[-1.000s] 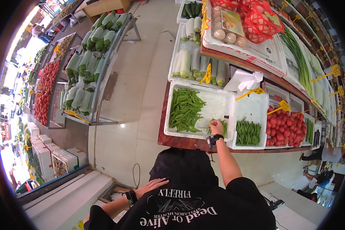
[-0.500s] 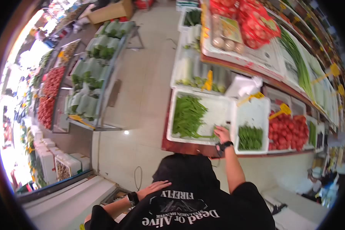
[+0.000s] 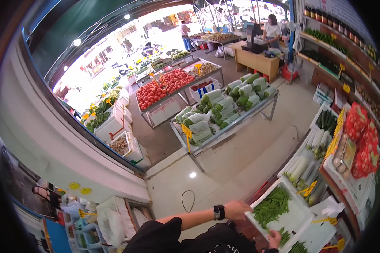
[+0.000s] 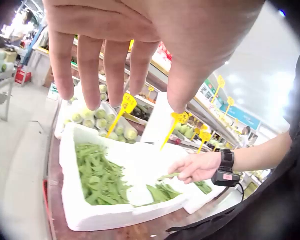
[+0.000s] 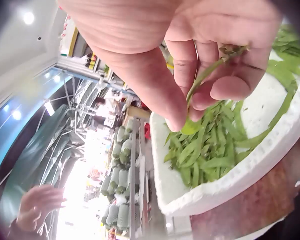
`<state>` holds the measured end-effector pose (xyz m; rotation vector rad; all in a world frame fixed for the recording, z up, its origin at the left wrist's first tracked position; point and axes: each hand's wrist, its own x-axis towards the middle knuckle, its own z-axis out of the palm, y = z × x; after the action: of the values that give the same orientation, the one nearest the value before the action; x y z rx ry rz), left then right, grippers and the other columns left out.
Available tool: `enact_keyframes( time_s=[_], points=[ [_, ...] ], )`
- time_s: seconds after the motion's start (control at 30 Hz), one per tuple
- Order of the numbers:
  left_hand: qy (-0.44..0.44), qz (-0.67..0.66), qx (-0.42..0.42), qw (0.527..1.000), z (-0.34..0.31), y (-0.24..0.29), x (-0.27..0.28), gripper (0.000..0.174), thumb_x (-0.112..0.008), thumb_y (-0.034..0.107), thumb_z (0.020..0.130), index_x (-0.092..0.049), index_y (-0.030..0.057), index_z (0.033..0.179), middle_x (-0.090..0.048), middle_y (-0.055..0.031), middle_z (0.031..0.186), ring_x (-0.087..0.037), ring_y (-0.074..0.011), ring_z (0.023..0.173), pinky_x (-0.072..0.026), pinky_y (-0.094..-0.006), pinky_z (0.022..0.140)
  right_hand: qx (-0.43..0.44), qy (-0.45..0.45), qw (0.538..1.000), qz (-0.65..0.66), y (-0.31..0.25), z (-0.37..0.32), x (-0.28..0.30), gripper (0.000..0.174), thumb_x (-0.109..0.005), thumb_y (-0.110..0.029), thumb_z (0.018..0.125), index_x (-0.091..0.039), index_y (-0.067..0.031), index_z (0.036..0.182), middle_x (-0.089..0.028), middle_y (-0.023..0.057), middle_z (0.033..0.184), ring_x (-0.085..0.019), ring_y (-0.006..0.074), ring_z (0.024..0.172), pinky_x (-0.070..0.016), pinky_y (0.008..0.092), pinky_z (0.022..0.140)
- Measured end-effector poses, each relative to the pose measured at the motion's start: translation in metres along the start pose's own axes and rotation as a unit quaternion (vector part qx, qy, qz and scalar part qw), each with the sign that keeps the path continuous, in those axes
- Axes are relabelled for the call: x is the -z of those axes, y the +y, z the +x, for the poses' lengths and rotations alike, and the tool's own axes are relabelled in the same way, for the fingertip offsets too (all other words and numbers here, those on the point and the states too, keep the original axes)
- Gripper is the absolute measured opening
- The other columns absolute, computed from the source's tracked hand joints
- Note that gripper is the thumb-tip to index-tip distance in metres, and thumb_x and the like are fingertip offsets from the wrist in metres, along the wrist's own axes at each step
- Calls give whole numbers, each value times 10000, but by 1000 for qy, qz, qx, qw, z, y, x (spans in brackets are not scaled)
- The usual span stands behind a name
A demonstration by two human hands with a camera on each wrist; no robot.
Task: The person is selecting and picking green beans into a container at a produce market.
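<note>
A white foam box [image 4: 105, 219] holds a large pile of flat green pea pods [image 3: 274, 206] at its left side and a smaller heap [image 4: 161, 192] at its right. My right hand [image 3: 275, 239] is over the smaller heap. Between its thumb and fingers it pinches one pea pod [image 5: 204, 80], with the stem end sticking up toward the palm. My left hand [image 3: 237, 209] is held by the box's left corner, its fingers [image 4: 113, 70] extended and nothing in them. In the right wrist view, the left hand shows at lower left.
Behind the box lie wrapped pale gourds [image 4: 97, 120] and yellow price tags [image 4: 124, 107]. Red net bags [image 3: 365, 143] sit on the higher shelf. Across the tiled aisle stands a metal rack of netted green gourds [image 3: 223, 105]. A person [image 3: 272, 30] is at the far counter.
The head view has swung toward the left and up to the shop front. My left hand has left my body and reached out to the box. The right hand stays over the smaller heap.
</note>
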<state>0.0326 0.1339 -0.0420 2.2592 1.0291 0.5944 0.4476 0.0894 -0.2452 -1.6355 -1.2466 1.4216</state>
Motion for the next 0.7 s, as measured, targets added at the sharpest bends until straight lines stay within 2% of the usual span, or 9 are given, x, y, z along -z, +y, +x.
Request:
enact_keyframes(
  time_s=[0.07,0.13,0.2,0.27,0.3,0.4,0.43,0.57,0.7],
  points=[
    [-25,-49,-4,998,15,21,-29,555,-701,246,794,-524,50,1281,-600,-144,1231,-584,-338,1101,-477,-454,933,-121,-83,988,-43,30,0,-10,402,-750,-237,838,-601,-154,1202,-668,69,783,-596,244,584,-494,361,518],
    [-45,-92,-2,995,24,40,-55,583,-711,221,767,-513,61,1292,-605,-159,1211,-581,-334,1114,-471,-448,947,41,-110,982,-147,-121,-62,-42,239,-694,-202,880,-627,-90,1081,-622,31,762,-606,206,649,-495,314,560],
    [-94,-149,15,984,35,71,-53,444,-681,174,788,-593,74,1212,-650,-144,1122,-613,-335,1046,-501,-417,896,-137,-116,980,82,-149,-68,-52,216,-652,-221,909,-629,-49,1037,-626,39,784,-597,182,685,-489,313,580],
    [-84,-162,-45,982,34,43,-118,668,-697,464,793,-499,266,1400,-664,-171,1094,-652,-312,923,-516,-428,775,-55,-109,991,61,-141,-71,-53,260,-629,-250,923,-629,-26,1053,-640,59,823,-589,168,720,-490,314,606],
    [-70,-147,-52,985,36,46,-120,619,-688,447,794,-547,233,1358,-689,-141,987,-661,-313,839,-519,-413,720,-67,-112,991,-7,-177,-84,-52,283,-631,-264,920,-647,-15,1054,-651,81,874,-586,163,766,-500,313,651],
    [-113,-187,15,976,34,69,-98,537,-699,409,786,-611,212,1278,-703,-98,863,-657,-293,742,-512,-409,681,-39,-87,995,-9,-186,-97,-44,277,-632,-249,910,-665,-12,1049,-670,90,920,-596,171,798,-506,313,708],
    [-47,-179,13,983,34,86,-85,447,-694,376,786,-657,179,1186,-701,-74,798,-647,-272,686,-503,-397,646,17,-84,996,-8,-206,-108,-42,271,-646,-235,890,-678,-9,1037,-688,88,962,-607,176,817,-503,310,741],
    [-42,-170,-8,984,42,50,-161,314,-707,266,788,-665,112,1058,-696,-76,848,-654,-251,731,-515,-370,646,16,-56,994,92,-195,-109,-28,186,-630,-123,888,-674,-4,1024,-694,96,961,-624,192,844,-505,331,759],
    [46,-224,156,961,49,101,-123,249,-723,197,830,-656,82,1041,-694,-113,889,-663,-225,790,-531,-366,715,10,-51,988,148,-185,-103,-11,159,-638,-95,884,-676,-10,1012,-697,105,938,-628,194,848,-503,329,767]
  ],
)
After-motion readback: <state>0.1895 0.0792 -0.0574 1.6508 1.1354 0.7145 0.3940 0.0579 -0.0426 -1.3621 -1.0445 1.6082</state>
